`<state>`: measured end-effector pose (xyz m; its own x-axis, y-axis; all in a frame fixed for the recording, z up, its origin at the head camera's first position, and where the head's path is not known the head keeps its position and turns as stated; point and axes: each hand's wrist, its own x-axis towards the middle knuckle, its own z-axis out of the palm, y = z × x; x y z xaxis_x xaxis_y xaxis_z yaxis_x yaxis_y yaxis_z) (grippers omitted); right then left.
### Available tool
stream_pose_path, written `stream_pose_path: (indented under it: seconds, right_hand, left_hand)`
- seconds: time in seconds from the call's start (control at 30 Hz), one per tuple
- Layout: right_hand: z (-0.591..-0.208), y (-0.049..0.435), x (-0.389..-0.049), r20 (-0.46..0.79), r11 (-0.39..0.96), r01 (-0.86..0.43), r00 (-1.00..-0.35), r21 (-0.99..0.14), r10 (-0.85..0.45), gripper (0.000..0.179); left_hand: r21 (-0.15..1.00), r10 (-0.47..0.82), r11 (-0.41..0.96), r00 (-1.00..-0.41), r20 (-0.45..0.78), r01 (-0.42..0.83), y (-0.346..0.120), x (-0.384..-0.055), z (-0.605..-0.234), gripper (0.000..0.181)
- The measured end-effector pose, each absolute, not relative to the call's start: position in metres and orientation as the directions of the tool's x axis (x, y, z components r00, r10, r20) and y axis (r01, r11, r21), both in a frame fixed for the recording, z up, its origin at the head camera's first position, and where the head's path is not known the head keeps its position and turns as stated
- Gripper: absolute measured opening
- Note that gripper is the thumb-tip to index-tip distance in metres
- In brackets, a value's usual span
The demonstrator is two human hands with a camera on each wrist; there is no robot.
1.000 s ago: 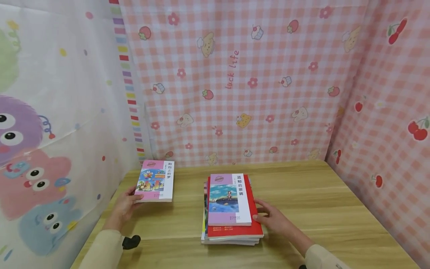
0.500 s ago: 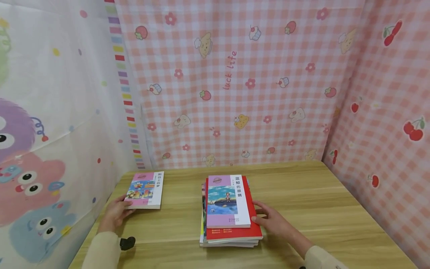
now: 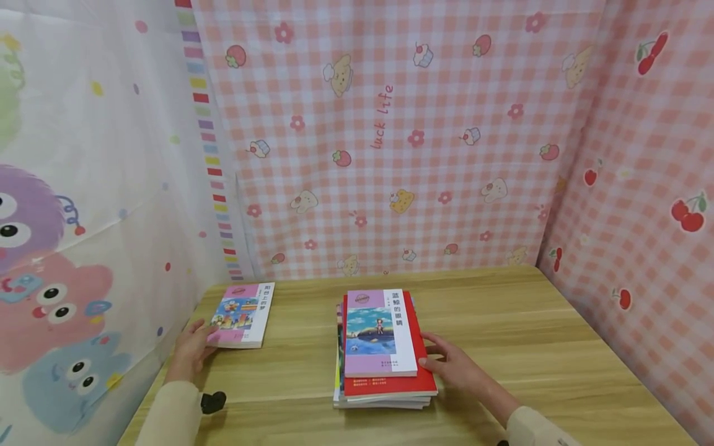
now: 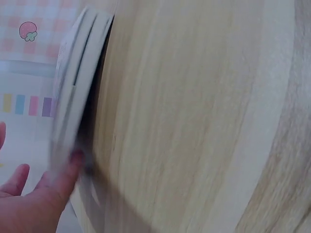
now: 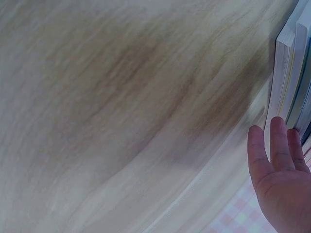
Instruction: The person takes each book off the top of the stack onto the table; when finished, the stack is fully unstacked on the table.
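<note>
My left hand is at the near left corner of a pink-and-white paperback book with a colourful city picture. In the left wrist view its fingers are spread, one digit right at the edge of two stacked page blocks just over the table. My right hand, fingers extended, rests beside the right edge of a book stack at centre. On top of that stack lies a paperback with a blue sea picture, over a larger red book. Several page edges show in the right wrist view.
The wooden table runs to a pink checked curtain at the back. A white cartoon curtain hangs at the left, and another checked curtain stands along the right side.
The city-picture book has moved left and down onto the table with my left hand, whose fingers have since loosened from it. My right hand has stayed beside the centre stack.
</note>
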<state>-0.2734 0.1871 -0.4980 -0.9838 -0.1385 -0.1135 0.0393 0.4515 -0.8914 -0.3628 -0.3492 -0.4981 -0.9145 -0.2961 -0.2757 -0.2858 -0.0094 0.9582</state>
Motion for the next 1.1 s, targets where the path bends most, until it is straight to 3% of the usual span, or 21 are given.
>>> stream_pose_path:
  seconds: [0.7,1.1]
  right_hand:
    - [-0.495,0.187,-0.271,-0.089,0.444,0.016,-0.985,-0.896,-0.145,0.061]
    - [-0.496,0.187,-0.272,-0.098,0.45,0.022,-0.985,-0.893,-0.145,0.062]
  left_hand:
    - [0.971,-0.423,0.101,-0.893,-0.156,-0.218,-0.337,-0.361,-0.476,0.07]
    - [0.965,-0.334,0.192,-0.937,-0.106,-0.178,-0.308,-0.355,-0.448,0.065]
